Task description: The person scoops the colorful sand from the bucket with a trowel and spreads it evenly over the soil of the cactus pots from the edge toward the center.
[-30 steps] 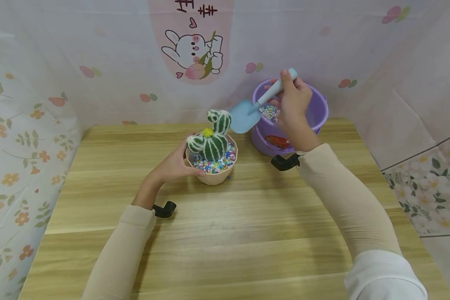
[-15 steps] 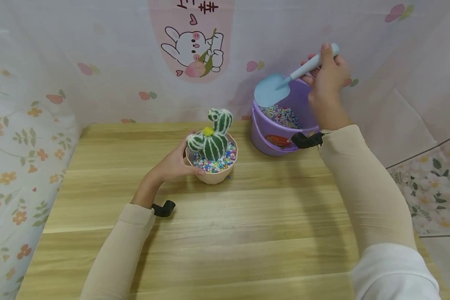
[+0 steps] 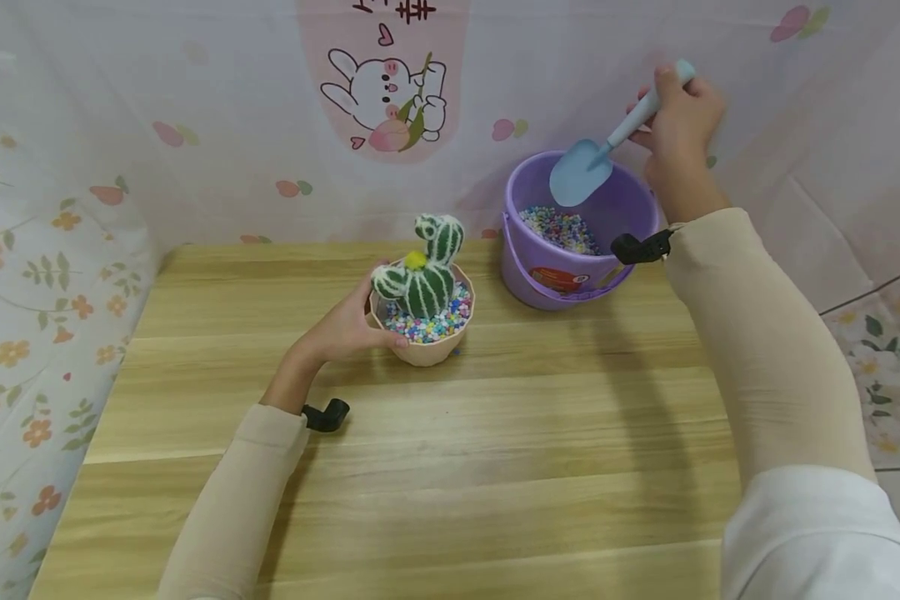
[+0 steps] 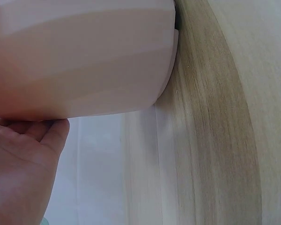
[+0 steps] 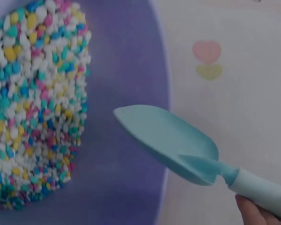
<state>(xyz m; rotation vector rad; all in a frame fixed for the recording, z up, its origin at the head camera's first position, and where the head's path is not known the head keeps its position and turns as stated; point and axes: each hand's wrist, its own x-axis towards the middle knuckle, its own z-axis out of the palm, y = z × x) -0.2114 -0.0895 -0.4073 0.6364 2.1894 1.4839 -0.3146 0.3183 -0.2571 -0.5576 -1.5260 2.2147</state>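
My left hand grips the rim and side of a pale peach faceted flowerpot, thumb in front and fingers behind. In the pot a green knitted cactus with a yellow tuft stands in colourful pebbles. My right hand holds a light blue toy shovel by its handle, blade tilted down over the mouth of a purple bucket. In the right wrist view the shovel's blade is bare. Multicoloured pebbles lie at the bottom of the bucket.
The pot and bucket stand at the back of a wooden table, close to a printed cloth hanging behind. A tiny blue pebble lies beside the pot. Floral cloth hangs along the left.
My right hand has carried the shovel up and to the right, from between pot and bucket to over the bucket's mouth. My left hand and the pot have stayed in place.
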